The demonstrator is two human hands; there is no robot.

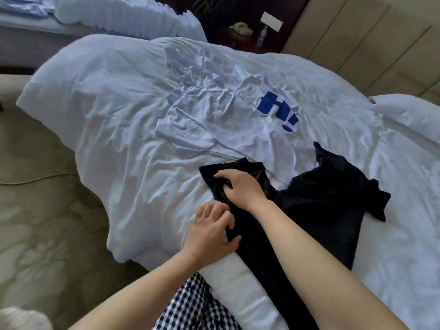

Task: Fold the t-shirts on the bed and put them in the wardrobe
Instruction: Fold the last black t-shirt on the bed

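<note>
A black t-shirt (328,206) lies crumpled on the near part of the white bed (114,110), one end hanging over the bed's front edge. My left hand (212,228) pinches its left edge near the bed's edge. My right hand (238,188) grips a bunched fold of the same shirt a little further in. Behind it a white t-shirt with a blue print (250,120) lies wrinkled and spread out in the middle of the bed.
A second bed with white bedding (119,17) stands at the back left. A dark nightstand with a phone (240,28) and a bottle sits at the back. Beige padded wall panels (357,44) are to the right, patterned carpet (47,210) to the left.
</note>
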